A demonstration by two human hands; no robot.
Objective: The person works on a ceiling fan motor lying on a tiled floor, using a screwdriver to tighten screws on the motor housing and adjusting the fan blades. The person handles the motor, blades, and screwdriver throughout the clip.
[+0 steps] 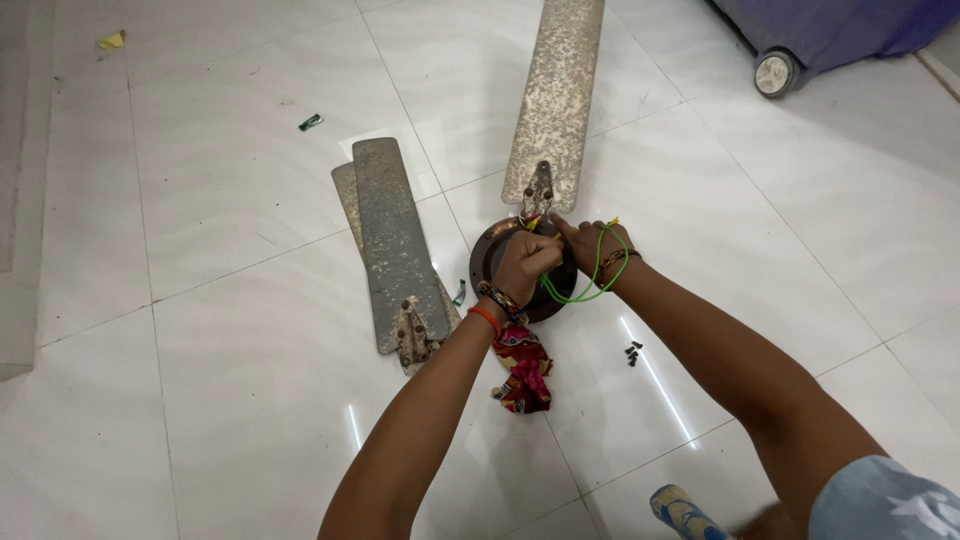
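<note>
Both hands [560, 255] over fan motor [500, 250] rim

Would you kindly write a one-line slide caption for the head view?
Both hands, left and right, work green wire at a fan motor beside detached blades on floor tiles.

Bright, even indoor light; streaks of glare on glossy floor tiles [250, 400]; sharp focus.

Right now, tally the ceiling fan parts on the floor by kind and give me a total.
Fan blades: 3, one still attached to the motor, two loose in a stack
Motor hub: 1, under both hands, left hand and right hand
Green wire: 1
Cluster of small dark screws: 1, too small to count singly
Total: 6
</note>
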